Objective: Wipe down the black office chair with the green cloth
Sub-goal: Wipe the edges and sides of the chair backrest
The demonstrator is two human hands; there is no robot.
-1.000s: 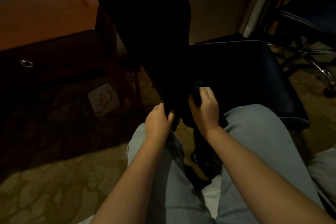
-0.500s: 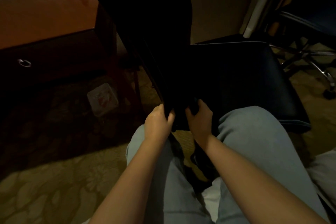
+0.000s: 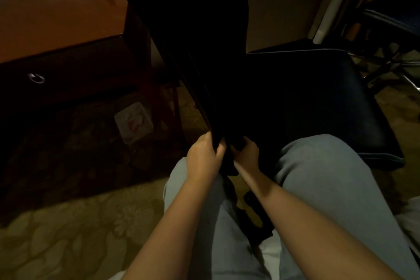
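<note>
Chair (image 3: 318, 102) backrest lower edge gripped by left hand (image 3: 204, 157); right hand (image 3: 246, 151) curled just beside, in shadow, held item cannot tell.

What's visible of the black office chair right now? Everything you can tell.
The black office chair is upright, seen from the side. Its backrest is tall, near-black, narrowing toward the bottom. The seat looks like smooth padded leatherette with a pale piped edge. The left hand grips the backrest's lower edge; the right hand curls at it from the seat side, its contents lost in the dark. A knee overlaps the seat's front.
</note>
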